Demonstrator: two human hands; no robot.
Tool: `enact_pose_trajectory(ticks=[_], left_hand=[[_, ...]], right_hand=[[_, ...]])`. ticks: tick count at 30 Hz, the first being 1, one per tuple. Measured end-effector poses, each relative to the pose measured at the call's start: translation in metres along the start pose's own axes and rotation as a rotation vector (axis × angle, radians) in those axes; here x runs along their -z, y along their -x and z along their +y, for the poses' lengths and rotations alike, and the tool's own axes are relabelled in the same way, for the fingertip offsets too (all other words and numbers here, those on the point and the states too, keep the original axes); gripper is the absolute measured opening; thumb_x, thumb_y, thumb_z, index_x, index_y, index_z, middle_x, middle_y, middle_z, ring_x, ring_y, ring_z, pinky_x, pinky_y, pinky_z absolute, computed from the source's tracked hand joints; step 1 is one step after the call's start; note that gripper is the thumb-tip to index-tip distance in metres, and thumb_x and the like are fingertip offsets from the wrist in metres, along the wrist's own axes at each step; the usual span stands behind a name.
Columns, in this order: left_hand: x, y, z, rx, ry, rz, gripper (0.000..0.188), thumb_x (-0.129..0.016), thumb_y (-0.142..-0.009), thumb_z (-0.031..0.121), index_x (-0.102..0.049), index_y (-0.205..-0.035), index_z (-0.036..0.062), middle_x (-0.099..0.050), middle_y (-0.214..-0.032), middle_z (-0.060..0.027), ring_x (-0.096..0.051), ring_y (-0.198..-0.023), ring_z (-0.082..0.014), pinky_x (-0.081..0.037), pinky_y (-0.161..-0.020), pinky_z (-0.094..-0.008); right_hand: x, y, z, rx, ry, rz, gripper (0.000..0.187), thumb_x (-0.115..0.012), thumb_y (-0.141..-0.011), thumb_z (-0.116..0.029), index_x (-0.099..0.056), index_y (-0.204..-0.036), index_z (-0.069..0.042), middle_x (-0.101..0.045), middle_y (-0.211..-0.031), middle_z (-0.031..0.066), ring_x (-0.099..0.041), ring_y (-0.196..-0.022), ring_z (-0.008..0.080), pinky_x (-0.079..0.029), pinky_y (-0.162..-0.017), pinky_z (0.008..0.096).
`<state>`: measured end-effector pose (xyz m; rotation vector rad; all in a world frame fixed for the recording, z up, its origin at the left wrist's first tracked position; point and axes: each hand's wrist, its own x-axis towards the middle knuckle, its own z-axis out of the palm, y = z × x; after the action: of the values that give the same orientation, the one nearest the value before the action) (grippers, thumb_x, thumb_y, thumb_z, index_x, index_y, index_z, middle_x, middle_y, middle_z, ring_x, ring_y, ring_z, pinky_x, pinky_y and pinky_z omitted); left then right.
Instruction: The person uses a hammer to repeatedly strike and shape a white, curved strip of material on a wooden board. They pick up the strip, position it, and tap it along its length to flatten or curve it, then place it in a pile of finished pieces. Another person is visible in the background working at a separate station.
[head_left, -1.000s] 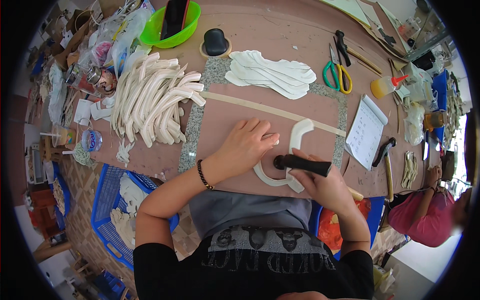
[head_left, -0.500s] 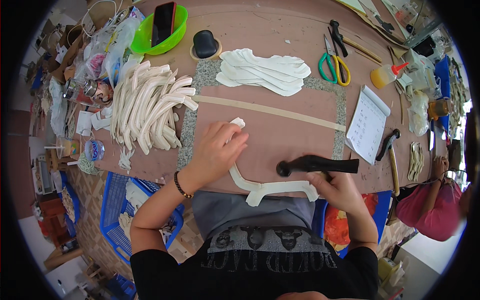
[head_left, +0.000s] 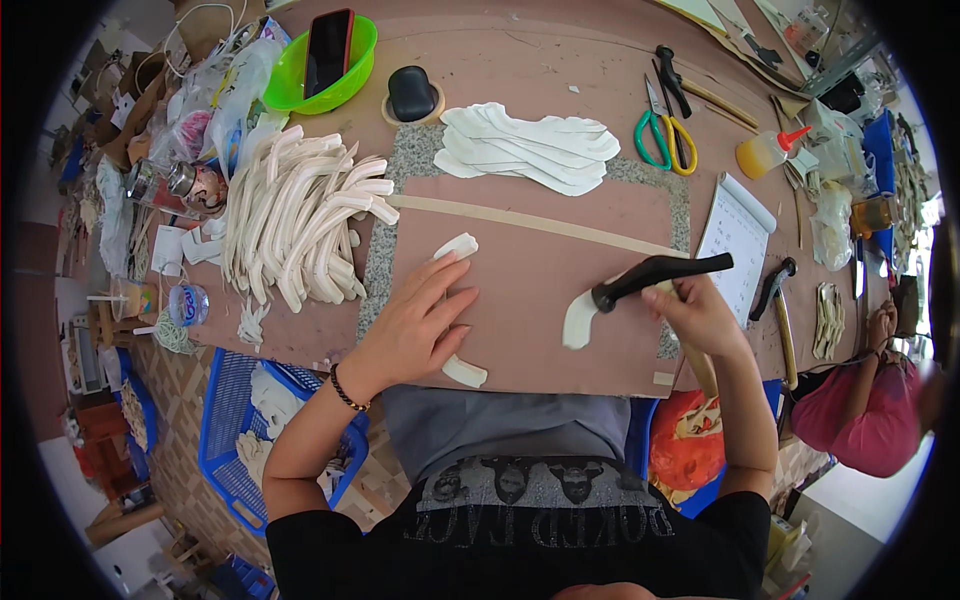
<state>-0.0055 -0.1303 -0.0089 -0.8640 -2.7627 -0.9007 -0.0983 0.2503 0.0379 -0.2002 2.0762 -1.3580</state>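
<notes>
My left hand (head_left: 425, 315) lies with fingers spread over a curved off-white strip (head_left: 465, 372). The strip's two ends stick out above and below the hand, while its middle is hidden. In my right hand (head_left: 690, 315) is a hammer (head_left: 660, 272) with a black head and a wooden handle pointing down toward me. Under and behind the hammer head lies a second off-white curved piece (head_left: 578, 322), partly covered; whether my right fingers also touch it, I cannot tell. Both pieces are on the brown work surface (head_left: 530, 360).
A heap of padded off-white strips (head_left: 300, 220) lies left, flat white pieces (head_left: 530, 145) at the back. Scissors (head_left: 668, 135), a notepad (head_left: 738, 235), a glue bottle (head_left: 768, 152) and another hammer (head_left: 775, 285) sit right. A blue basket (head_left: 215, 430) stands below left; another person (head_left: 870, 410) is far right.
My left hand has moved down and flattened onto the strip. The right hand and hammer have risen to the right. The right-hand piece has moved up, away from the table's near edge.
</notes>
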Motion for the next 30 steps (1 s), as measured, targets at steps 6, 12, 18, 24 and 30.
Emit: enact_pose_trajectory(ticks=[6,12,18,24,30], left_hand=[[-0.023,-0.029,0.020,-0.128,0.270,0.005,0.031,-0.079,-0.081,0.005,-0.069,-0.110,0.0025,-0.062,-0.125,-0.0154,-0.059,-0.123,-0.0375,-0.051,-0.101,-0.0463],[-0.030,-0.076,0.024,0.108,0.142,0.004,0.023,-0.076,-0.083,0.005,-0.062,-0.101,0.0029,-0.061,-0.100,-0.0119,-0.062,-0.096,-0.0334,-0.048,-0.081,-0.0450],[-0.034,-0.093,0.023,0.040,0.197,-0.100,0.024,-0.076,-0.082,0.004,-0.064,-0.102,0.0031,-0.060,-0.094,-0.0089,-0.060,-0.092,-0.0298,-0.047,-0.082,-0.0424],[-0.031,-0.094,0.018,-0.011,0.246,-0.108,0.020,-0.076,-0.083,0.004,-0.069,-0.102,0.0028,-0.061,-0.094,-0.0088,-0.060,-0.088,-0.0297,-0.049,-0.079,-0.0408],[-0.029,-0.090,0.005,-0.115,0.339,-0.176,0.011,-0.074,-0.086,0.002,-0.071,-0.097,0.0014,-0.061,-0.092,-0.0077,-0.059,-0.085,-0.0279,-0.052,-0.075,-0.0392]], right_hand=[[-0.008,0.008,-0.023,0.146,0.151,0.325,0.030,-0.071,-0.100,-0.021,-0.067,-0.121,0.000,-0.064,-0.090,-0.0008,-0.056,-0.078,0.0073,-0.049,-0.071,0.0277],[-0.048,0.033,-0.050,0.391,0.361,0.168,0.039,-0.073,-0.094,-0.018,-0.065,-0.130,-0.004,-0.072,-0.104,0.0175,-0.071,-0.090,0.0353,-0.056,-0.077,0.0416],[-0.058,0.031,-0.056,0.330,0.387,0.110,0.038,-0.073,-0.093,-0.020,-0.066,-0.129,-0.006,-0.072,-0.104,0.0177,-0.069,-0.090,0.0420,-0.055,-0.077,0.0464],[-0.059,0.021,-0.051,0.341,0.531,0.088,0.043,-0.072,-0.093,-0.020,-0.064,-0.133,-0.008,-0.071,-0.098,0.0190,-0.068,-0.081,0.0430,-0.056,-0.071,0.0484],[-0.058,0.020,-0.062,0.194,0.552,0.009,0.042,-0.073,-0.093,-0.017,-0.065,-0.134,-0.009,-0.072,-0.108,0.0182,-0.069,-0.094,0.0423,-0.056,-0.082,0.0457]])
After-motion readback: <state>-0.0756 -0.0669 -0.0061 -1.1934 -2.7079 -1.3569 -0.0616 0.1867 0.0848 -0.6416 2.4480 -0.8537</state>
